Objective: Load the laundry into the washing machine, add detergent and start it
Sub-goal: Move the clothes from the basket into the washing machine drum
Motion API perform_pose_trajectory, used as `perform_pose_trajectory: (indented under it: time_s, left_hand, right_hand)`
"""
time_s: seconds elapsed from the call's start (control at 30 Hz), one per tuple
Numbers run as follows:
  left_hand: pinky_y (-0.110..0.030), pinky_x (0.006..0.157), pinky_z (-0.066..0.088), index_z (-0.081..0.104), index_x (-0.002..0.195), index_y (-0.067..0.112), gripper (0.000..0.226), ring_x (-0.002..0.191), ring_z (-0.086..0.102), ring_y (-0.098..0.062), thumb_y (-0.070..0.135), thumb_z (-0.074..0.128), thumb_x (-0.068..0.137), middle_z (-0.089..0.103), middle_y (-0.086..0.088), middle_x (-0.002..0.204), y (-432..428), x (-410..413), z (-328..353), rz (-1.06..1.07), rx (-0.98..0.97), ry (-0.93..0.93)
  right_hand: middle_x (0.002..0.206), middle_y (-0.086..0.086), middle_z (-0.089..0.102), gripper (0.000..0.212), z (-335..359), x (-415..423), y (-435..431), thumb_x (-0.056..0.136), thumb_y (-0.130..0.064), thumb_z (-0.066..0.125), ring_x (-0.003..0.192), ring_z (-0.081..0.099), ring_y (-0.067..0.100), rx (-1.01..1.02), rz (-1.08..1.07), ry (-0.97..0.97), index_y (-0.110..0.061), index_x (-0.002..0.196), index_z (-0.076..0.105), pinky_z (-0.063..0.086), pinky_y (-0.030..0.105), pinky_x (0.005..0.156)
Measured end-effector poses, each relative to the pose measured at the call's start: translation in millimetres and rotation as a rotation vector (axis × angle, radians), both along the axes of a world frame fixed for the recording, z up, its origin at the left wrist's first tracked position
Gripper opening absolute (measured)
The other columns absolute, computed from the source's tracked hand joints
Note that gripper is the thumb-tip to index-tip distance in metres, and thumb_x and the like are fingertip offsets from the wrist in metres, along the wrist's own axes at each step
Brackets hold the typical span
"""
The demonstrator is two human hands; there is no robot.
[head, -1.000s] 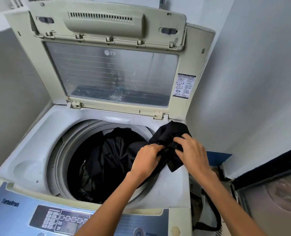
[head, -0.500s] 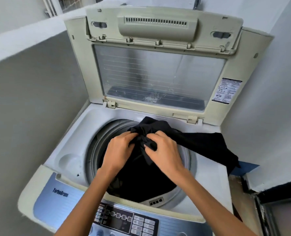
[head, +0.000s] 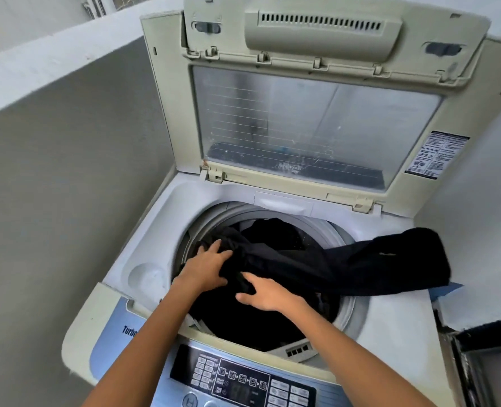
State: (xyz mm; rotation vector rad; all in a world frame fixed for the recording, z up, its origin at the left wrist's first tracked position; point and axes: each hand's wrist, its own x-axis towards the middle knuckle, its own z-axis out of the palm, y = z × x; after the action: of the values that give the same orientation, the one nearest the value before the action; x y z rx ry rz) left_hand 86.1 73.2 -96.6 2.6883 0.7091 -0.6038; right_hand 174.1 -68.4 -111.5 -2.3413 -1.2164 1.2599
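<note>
Top-loading washer [head: 396, 333] seen from above, lid [head: 314, 118] raised upright at the back, its clear window facing me. The drum [head: 344, 306] is open and already dark with clothes.

My left hand [head: 206, 267] sits at the drum's left rim, palm down, fingers curled and closed on a bunched fold of the black garment [head: 360, 268]. My right hand [head: 268, 295] lies just beside it, nearer the front of the opening, palm down on the same cloth; its fingers are spread and slightly apart, pressing on the fabric. Whether the right fingertips pinch any cloth beneath them I cannot tell.

The garment is only partly loaded. Its gathered end is under my hands inside the drum mouth; from there it stretches rightward across the opening, crosses the drum's right rim, and its far end drapes over the washer's top deck near the right edge, close to the wall [head: 478, 230].

The control panel [head: 243, 380] runs along the front edge below my forearms, with a dark display and rows of buttons. A round recess [head: 148, 277] is moulded into the deck left of the drum. A label [head: 437, 155] is stuck on the lid's right frame.
</note>
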Motion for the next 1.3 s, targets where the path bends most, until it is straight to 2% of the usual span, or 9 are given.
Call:
perform_pose_trajectory:
  time_s: [0.07, 0.13, 0.27, 0.47, 0.67, 0.8, 0.93, 1.13, 1.3]
  left_hand:
    - [-0.062, 0.107, 0.024, 0.015, 0.148, 0.035, 0.081, 0.141, 0.001, -0.042, 0.041, 0.064, 0.083, -0.012, -0.002, 0.157, -7, 9, 2, -0.047, -0.040, 0.088]
    - [-0.069, 0.104, 0.017, 0.009, 0.147, 0.040, 0.086, 0.141, -0.009, -0.043, 0.049, 0.063, 0.081, -0.021, -0.001, 0.155, -16, 19, 2, -0.100, -0.030, 0.085]
    - [-0.073, 0.101, 0.011, -0.002, 0.146, 0.045, 0.093, 0.138, -0.020, -0.043, 0.055, 0.061, 0.079, -0.029, 0.002, 0.153, -33, 33, -5, -0.200, -0.041, 0.053]
    - [-0.078, 0.096, 0.004, -0.009, 0.145, 0.045, 0.097, 0.133, -0.035, -0.039, 0.073, 0.052, 0.074, -0.033, 0.001, 0.151, -57, 50, -2, -0.223, 0.040, 0.013]
    - [-0.077, 0.097, -0.002, -0.012, 0.143, 0.045, 0.090, 0.136, -0.032, -0.036, 0.079, 0.036, 0.075, -0.029, 0.002, 0.153, -98, 79, 24, -0.286, 0.147, -0.212]
    - [-0.071, 0.102, -0.004, -0.015, 0.143, 0.046, 0.090, 0.138, -0.029, -0.031, 0.086, 0.016, 0.068, -0.030, 0.005, 0.152, -138, 104, 50, -0.304, 0.160, -0.375]
    - [-0.059, 0.109, -0.009, -0.014, 0.144, 0.043, 0.087, 0.139, -0.028, -0.025, 0.080, 0.024, 0.075, -0.029, 0.005, 0.152, -194, 132, 70, -0.348, 0.122, -0.482]
    - [-0.053, 0.114, -0.001, -0.015, 0.145, 0.039, 0.093, 0.143, -0.019, -0.022, 0.082, 0.014, 0.068, -0.021, 0.001, 0.155, -301, 176, 61, -0.431, 0.124, -0.476]
    - [-0.050, 0.116, 0.005, -0.009, 0.148, 0.033, 0.087, 0.144, -0.014, -0.023, 0.070, 0.037, 0.083, -0.018, -0.001, 0.156, -377, 200, 31, -0.412, 0.079, -0.386]
  right_hand:
    - [0.149, 0.010, 0.034, 0.070, -4, 8, -5, 0.091, -0.048, 0.048, 0.134, 0.035, 0.029, -0.036, 0.015, -0.059, -0.023, 0.147, 0.014, 0.032, 0.036, 0.108]
    - [0.149, 0.013, 0.033, 0.072, -4, 19, -10, 0.089, -0.051, 0.048, 0.135, 0.034, 0.031, -0.057, 0.017, -0.118, -0.023, 0.147, 0.015, 0.030, 0.039, 0.110]
    - [0.147, 0.014, 0.033, 0.078, -8, 41, -23, 0.083, -0.061, 0.049, 0.133, 0.032, 0.038, -0.138, -0.006, -0.212, -0.028, 0.146, 0.016, 0.033, 0.049, 0.106]
    - [0.147, 0.013, 0.033, 0.077, 6, 62, -55, 0.084, -0.057, 0.052, 0.134, 0.033, 0.034, -0.073, -0.087, -0.248, -0.024, 0.146, 0.020, 0.034, 0.045, 0.107]
    - [0.153, 0.006, 0.025, 0.071, 50, 81, -102, 0.088, -0.052, 0.049, 0.140, 0.020, 0.028, 0.151, -0.190, -0.355, -0.026, 0.147, 0.019, 0.025, 0.043, 0.112]
    - [0.155, 0.003, 0.018, 0.067, 86, 93, -153, 0.090, -0.051, 0.048, 0.143, 0.010, 0.026, 0.311, -0.301, -0.453, -0.031, 0.146, 0.017, 0.022, 0.045, 0.113]
    - [0.155, 0.002, 0.016, 0.065, 100, 115, -221, 0.090, -0.052, 0.044, 0.144, 0.007, 0.023, 0.371, -0.417, -0.481, -0.032, 0.146, 0.018, 0.017, 0.042, 0.114]
    - [0.155, 0.001, 0.016, 0.066, 84, 153, -327, 0.089, -0.053, 0.045, 0.144, 0.009, 0.021, 0.380, -0.486, -0.441, -0.032, 0.146, 0.018, 0.018, 0.045, 0.115]
    - [0.156, 0.005, 0.014, 0.066, 48, 174, -399, 0.090, -0.050, 0.046, 0.144, 0.007, 0.022, 0.300, -0.483, -0.384, -0.029, 0.146, 0.019, 0.017, 0.042, 0.114]
